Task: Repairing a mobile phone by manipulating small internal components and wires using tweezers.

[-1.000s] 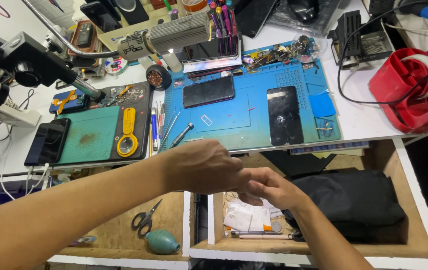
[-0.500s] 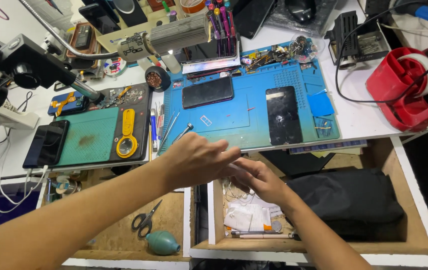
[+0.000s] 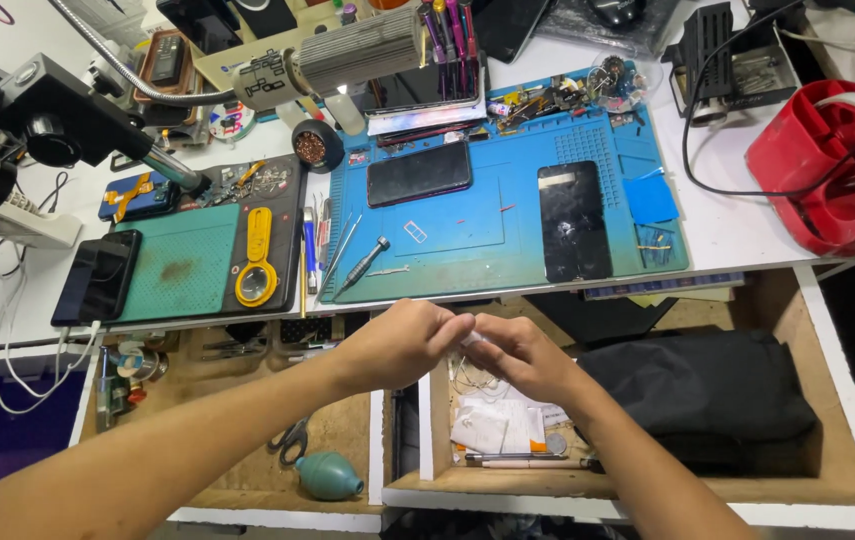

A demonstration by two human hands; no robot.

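Pinching one small white piece (image 3: 471, 341) together — left hand (image 3: 402, 343), right hand (image 3: 522, 355) — above the open drawer (image 3: 427, 420).

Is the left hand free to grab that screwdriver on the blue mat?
Probably not at once: the left hand is pinching a small white piece together with the right hand. Nothing blocks the screwdriver.

We find our left hand (image 3: 402, 343) and right hand (image 3: 522, 355) met over the open wooden drawer (image 3: 827, 400), just below the white bench edge. Right of them, a black folded cloth bag (image 3: 697, 395) fills most of the drawer. Beneath, white paper packets (image 3: 492, 425) crowd the floor. A white upright divider (image 3: 435, 425) walls the left side. Beyond it, black-handled scissors (image 3: 292, 440) and a teal rubber blower bulb (image 3: 327, 476) leave bare wood between them. Above, the blue silicone work mat (image 3: 487, 225) has open patches between two dark phones.
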